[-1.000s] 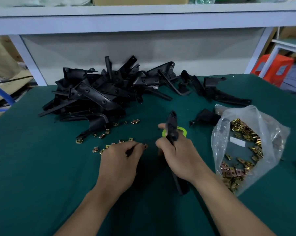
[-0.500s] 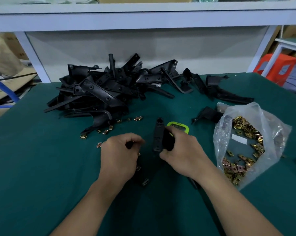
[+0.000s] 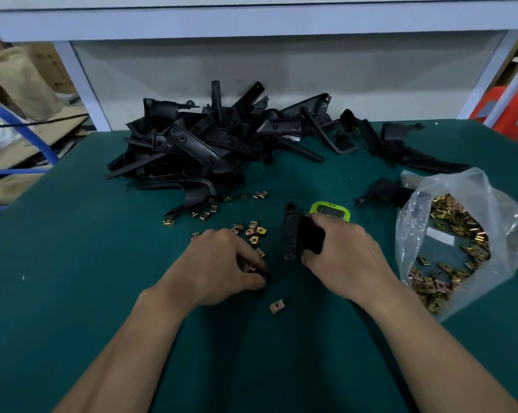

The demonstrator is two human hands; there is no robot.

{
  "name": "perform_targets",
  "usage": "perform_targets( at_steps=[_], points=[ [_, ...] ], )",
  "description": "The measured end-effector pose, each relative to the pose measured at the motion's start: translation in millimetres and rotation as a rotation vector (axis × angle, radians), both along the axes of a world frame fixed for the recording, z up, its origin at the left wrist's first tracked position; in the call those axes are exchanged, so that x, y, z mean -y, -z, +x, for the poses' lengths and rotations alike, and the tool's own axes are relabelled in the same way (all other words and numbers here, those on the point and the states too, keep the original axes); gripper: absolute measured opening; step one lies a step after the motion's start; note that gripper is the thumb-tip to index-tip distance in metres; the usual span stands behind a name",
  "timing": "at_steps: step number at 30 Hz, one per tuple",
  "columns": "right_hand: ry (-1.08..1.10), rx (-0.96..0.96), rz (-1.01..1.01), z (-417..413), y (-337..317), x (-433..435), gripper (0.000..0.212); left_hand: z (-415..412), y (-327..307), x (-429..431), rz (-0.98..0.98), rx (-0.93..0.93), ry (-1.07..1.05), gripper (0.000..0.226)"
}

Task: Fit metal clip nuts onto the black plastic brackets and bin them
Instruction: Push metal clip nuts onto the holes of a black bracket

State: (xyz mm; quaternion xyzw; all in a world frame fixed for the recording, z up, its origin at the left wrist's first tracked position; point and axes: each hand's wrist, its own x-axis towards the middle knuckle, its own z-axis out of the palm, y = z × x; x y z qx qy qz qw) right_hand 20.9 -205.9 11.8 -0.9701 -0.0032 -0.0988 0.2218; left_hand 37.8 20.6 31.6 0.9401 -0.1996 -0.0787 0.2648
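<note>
Left hand (image 3: 222, 266) at centre frame, knuckles up, fingers curled together and pinching a nut (image 3: 252, 267) just above the desk (image 3: 73, 293). The nut is only partly visible between the fingertips.

Right hand (image 3: 344, 257) just right of centre, fingers clamped round a bracket (image 3: 290, 234). The bracket stands roughly upright, its long end pointing toward the top of the frame and its lower part hidden in the palm. Bracket and nut are near each other, not touching.

Loose nuts (image 3: 254, 232) are scattered on the desk just above the left hand, with more trailing up and left toward the pile (image 3: 210, 150). One stray nut (image 3: 277, 306) lies alone below the two hands.

The pile of black brackets fills the upper centre, with a few spread toward the upper right. One separate bracket lies by the bag.

Clear plastic bag (image 3: 448, 234) of nuts at right, mouth open, lying on the desk.

Green timer (image 3: 329, 211) is just above the right hand, partly covered by it; the digits are unreadable.

Orange stool (image 3: 508, 111) at the far right edge, off the desk. White shelf frame (image 3: 251, 22) along the top.
</note>
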Motion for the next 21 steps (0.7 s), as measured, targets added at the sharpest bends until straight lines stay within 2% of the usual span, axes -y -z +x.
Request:
perform_targets(
  at_steps=[5,8,12,15,18,21],
  points=[
    [-0.002,-0.037,0.093,0,-2,0,0.053,-4,9,8,-0.196,0.104,-0.109,0.017],
    [-0.017,-0.037,0.142,-3,-5,-2,0.048,-6,12,16,-0.289,0.090,-0.192,0.025],
    [-0.058,-0.039,-0.047,-6,-6,-3,0.043,1,13,17,-0.448,0.006,-0.341,0.030],
    [-0.042,-0.034,-0.100,-8,-7,-3,0.028,6,12,11,-0.528,0.007,-0.430,0.028],
    [-0.026,0.000,-0.160,-9,-9,-6,0.021,6,13,7,-0.511,0.055,-0.404,0.028],
    [-0.006,0.016,-0.165,-9,-7,-7,0.023,4,18,7,-0.298,0.255,-0.337,0.039]
  ],
)
